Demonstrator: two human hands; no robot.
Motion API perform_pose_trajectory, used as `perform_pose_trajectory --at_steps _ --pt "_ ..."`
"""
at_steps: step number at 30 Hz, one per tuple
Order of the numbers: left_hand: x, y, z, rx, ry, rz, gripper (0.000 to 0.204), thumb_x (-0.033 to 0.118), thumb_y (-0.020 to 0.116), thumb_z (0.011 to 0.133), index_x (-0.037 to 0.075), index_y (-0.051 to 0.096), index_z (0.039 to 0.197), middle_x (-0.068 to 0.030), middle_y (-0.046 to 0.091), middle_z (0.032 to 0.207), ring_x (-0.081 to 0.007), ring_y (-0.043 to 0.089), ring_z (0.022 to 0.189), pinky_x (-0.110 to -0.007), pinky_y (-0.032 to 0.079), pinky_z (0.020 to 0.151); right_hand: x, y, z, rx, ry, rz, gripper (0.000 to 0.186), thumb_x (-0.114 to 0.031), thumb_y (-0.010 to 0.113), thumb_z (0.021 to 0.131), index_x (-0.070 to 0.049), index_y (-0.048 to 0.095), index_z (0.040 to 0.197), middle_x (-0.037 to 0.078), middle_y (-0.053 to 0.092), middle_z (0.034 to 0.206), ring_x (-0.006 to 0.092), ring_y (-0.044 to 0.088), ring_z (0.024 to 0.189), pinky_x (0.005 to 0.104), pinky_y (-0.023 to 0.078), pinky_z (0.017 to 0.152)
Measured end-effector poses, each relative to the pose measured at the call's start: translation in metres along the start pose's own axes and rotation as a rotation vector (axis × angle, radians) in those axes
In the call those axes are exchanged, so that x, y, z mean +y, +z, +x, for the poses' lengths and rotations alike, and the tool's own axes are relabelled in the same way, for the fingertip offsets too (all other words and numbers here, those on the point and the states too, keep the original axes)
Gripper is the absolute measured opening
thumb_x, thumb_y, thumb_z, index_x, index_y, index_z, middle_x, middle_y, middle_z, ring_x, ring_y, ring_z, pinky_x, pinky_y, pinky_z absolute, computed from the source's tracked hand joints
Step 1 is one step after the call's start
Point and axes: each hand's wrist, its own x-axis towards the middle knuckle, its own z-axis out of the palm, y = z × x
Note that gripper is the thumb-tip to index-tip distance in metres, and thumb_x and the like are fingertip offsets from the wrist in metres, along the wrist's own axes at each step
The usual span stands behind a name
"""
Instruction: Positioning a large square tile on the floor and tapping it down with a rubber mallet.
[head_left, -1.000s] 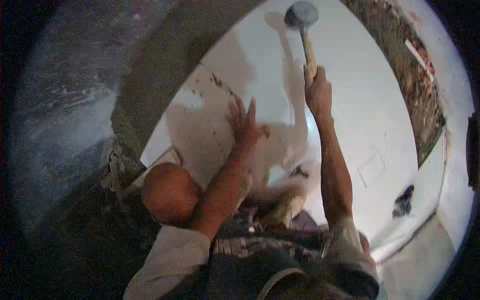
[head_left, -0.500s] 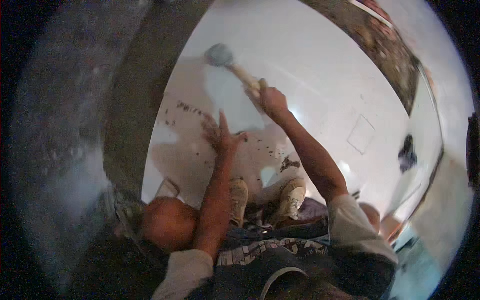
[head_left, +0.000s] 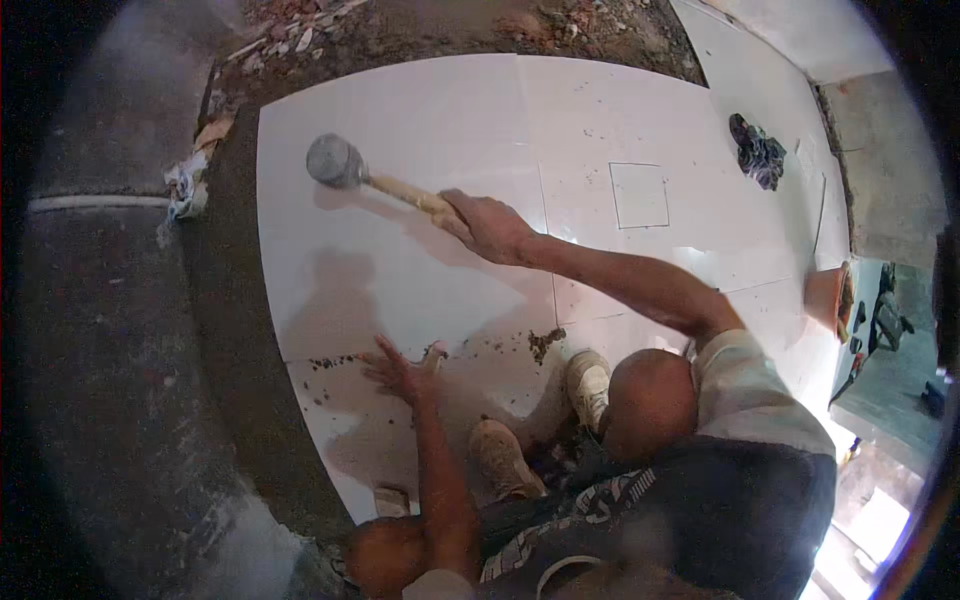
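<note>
A mallet with a grey head and a pale wooden handle is gripped near the handle's end by my right hand. Its head is over the far left part of a large white floor tile; whether it touches the surface I cannot tell. Closer to me, my left hand has its fingers spread, low over or on the tiles beside a joint strewn with dark crumbs. My arm's shadow falls on the tile between the hands.
Bare grey mortar borders the tiles on the left, and rubble lies beyond the far edge. On the right are a dark crumpled cloth, a square outline on a tile and a terracotta-coloured bucket. My shoes stand on the tiles.
My view has turned, bringing the tile's far edge and the rubble into sight. The mallet has swung leftward across the tile in my right hand. My left hand stays spread low over the tiles.
</note>
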Motion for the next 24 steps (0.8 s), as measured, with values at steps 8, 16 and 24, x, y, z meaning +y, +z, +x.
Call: perform_pose_trajectory --at_steps 8,16,24 --pt "-0.007 0.005 -0.001 0.022 0.031 0.031 0.128 0.07 0.074 0.058 0.024 -0.002 0.15 -0.0297 -0.008 0.151 -0.054 -0.005 0.137 -0.074 0.015 0.098 0.076 -0.005 0.054 0.184 0.195 -0.11 0.035 -0.036 0.043 0.097 -0.006 0.038 0.112 0.027 0.061 0.081 0.0468 0.06 0.075 0.0567 0.047 0.064" --pt "0.021 -0.016 -0.007 -0.026 0.009 -0.007 0.123 0.058 0.078 0.063 0.018 0.001 0.15 -0.0289 -0.008 0.151 -0.0507 -0.006 0.138 -0.072 0.007 0.102 0.085 -0.016 0.039 0.227 0.17 -0.141 0.038 -0.042 0.044 0.095 -0.007 0.04 0.108 0.024 0.062 0.076 0.0456 0.061 0.071 0.0559 0.047 0.062" --pt "0.002 -0.011 0.002 -0.056 0.027 0.018 0.124 0.062 0.076 0.063 0.017 -0.001 0.15 -0.0294 -0.009 0.151 -0.0513 -0.005 0.138 -0.069 0.011 0.104 0.048 -0.022 0.034 0.297 0.171 0.022 0.036 -0.038 0.047 0.095 -0.006 0.041 0.109 0.025 0.062 0.074 0.0472 0.06 0.07 0.0537 0.048 0.063"
